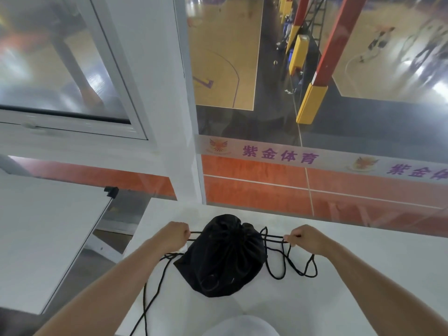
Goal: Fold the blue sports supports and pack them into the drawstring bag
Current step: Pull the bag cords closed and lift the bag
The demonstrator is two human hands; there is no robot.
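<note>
A black drawstring bag [224,257] lies bulging on the white table [363,275], its gathered mouth pointing away from me and pulled tight. My left hand [173,235] grips the black cords on the bag's left side. My right hand [309,238] pinches the cords on its right side. Both pairs of cords run taut from the bag's neck to my fists. Loose cord loops [291,265] lie on the table to the right, and more cord [150,294] trails over the near edge at the left. No blue supports are in sight.
A white board [43,238] leans at the left beside the table. Just behind the table stands a glass wall [315,185] with a purple-lettered strip, looking down on a sports hall. A white window frame [72,127] is at upper left.
</note>
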